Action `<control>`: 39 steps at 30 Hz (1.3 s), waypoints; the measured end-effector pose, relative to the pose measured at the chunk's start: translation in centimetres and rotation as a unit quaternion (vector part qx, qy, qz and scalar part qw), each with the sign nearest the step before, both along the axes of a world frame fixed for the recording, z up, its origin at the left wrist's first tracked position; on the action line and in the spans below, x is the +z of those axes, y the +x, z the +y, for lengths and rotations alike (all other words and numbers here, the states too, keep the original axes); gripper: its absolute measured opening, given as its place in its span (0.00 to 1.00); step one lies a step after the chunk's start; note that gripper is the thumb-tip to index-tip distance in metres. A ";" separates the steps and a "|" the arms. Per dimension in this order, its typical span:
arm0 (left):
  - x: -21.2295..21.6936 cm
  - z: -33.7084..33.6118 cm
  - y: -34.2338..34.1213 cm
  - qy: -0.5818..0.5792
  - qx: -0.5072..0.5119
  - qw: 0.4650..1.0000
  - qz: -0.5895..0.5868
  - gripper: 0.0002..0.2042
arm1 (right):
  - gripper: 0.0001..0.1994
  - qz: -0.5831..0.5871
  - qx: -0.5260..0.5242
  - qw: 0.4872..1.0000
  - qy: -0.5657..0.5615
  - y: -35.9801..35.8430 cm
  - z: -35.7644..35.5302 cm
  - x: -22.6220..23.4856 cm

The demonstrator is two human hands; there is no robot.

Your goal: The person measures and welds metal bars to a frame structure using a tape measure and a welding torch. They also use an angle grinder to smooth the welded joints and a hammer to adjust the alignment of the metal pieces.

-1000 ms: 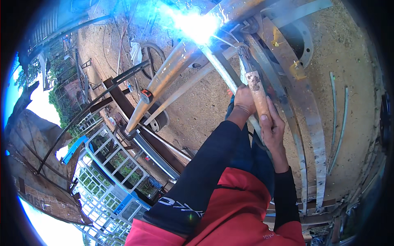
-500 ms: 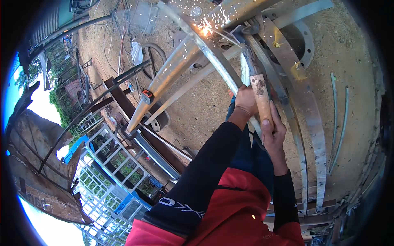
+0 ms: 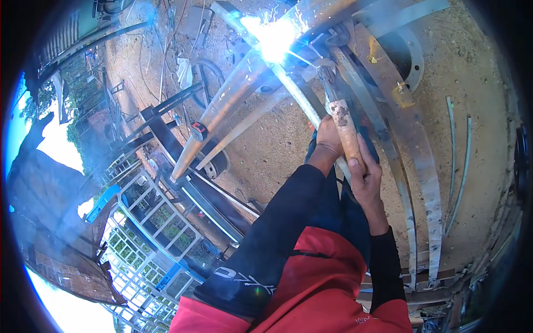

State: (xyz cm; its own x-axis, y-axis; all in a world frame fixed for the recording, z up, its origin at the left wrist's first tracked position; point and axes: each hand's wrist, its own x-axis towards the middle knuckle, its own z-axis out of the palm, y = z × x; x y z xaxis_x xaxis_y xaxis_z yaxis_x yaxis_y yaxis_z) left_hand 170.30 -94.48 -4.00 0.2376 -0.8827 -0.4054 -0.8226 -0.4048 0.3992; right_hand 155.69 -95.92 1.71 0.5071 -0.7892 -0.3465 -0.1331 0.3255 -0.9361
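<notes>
My right hand (image 3: 367, 176) is wrapped round the worn tan handle of a welding electrode holder (image 3: 345, 129). From its dark jaws a thin electrode (image 3: 305, 59) reaches toward a blinding white-blue welding arc (image 3: 275, 41). The glare hides the joint, where a long metal bar (image 3: 300, 95) crosses a rusty round pipe (image 3: 219, 114). Closed round the near end of that bar is my left hand (image 3: 328, 137), just left of the holder; its fingertips are partly hidden. A tape measure (image 3: 198, 131) rests on the pipe.
Long flat metal strips (image 3: 425, 166) lie on the right, with two thin rods (image 3: 459, 166) beyond them. A round flange plate (image 3: 416, 61) is at the upper right. Left are a dark steel beam (image 3: 166, 136), a barred blue-grey frame (image 3: 161, 205) and a rusty sheet (image 3: 50, 194).
The small orange spark has become a bright blue-white arc, with smoke and haze spreading. My right hand and the electrode holder have shifted slightly left. My left hand stays on the bar.
</notes>
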 end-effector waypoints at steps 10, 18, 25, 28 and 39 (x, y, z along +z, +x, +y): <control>0.0 -0.3 0.2 0.040 -0.068 0.997 -0.015 0.09 | 0.26 0.002 -0.014 0.998 -0.058 -0.5 0.5 0.9; -3.8 1.9 -0.2 0.084 -0.107 0.987 -0.080 0.13 | 0.25 0.023 0.015 0.998 -0.061 0.2 0.5 2.1; -1.4 -0.1 -0.5 0.192 -0.073 0.978 -0.027 0.17 | 0.26 0.045 0.032 0.997 -0.059 0.6 1.2 2.5; -1.8 0.2 -0.6 0.195 -0.050 0.979 -0.014 0.17 | 0.25 0.050 0.055 0.993 -0.095 0.8 1.2 2.6; -0.8 -0.5 -0.6 0.198 -0.043 0.979 -0.001 0.12 | 0.26 0.065 0.068 0.994 -0.051 1.1 1.6 2.5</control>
